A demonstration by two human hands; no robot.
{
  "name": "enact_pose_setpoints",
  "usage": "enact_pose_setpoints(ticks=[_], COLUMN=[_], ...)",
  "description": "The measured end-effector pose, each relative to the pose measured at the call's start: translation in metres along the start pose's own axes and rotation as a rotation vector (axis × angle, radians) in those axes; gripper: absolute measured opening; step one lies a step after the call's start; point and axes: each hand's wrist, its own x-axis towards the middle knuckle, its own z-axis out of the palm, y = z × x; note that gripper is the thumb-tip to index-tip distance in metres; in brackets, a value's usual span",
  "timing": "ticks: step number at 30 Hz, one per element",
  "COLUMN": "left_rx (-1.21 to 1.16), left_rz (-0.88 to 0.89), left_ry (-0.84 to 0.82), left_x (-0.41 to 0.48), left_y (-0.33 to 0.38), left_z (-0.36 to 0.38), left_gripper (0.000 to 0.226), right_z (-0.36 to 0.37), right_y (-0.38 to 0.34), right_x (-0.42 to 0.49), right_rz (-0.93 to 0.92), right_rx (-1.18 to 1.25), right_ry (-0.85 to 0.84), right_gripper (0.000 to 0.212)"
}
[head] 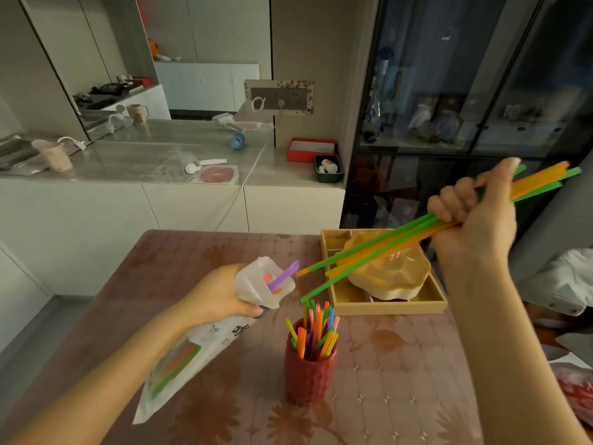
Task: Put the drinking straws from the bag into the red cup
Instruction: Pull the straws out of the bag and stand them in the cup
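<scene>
The right hand [475, 216] grips a bundle of green and orange straws [378, 252] above the desk [401, 364], their tips near the red cup [309, 370]. The left hand [221, 297] grips the bag [205, 342]. The bundle probably needs tilting upright, tips gathered, before lowering into the crowded cup.

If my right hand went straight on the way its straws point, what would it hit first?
Likely the mouth of the bag, held by the left hand: the straws in the right hand aim at it. The red cup sits just below; depth is unclear.
</scene>
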Motion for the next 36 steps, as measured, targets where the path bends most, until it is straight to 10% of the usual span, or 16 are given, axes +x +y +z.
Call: enact_pose_setpoints(ticks=[23,36], left_rx=[0.001,-0.004], left_rz=[0.003,-0.004], left_ry=[0.115,0.106], left_x=[-0.004,0.006], left_y=[-0.010,-0.008], left_z=[-0.014,-0.008], left_gripper=[0.046,0.042], right_z=[0.029,0.002], right_y=[0.063,0.074], right_x=[-0.051,-0.073], right_rz=[0.093,0.110], right_rx=[-0.481,-0.610], right_ry=[-0.661,-0.616], right_gripper=[0.033,0.044])
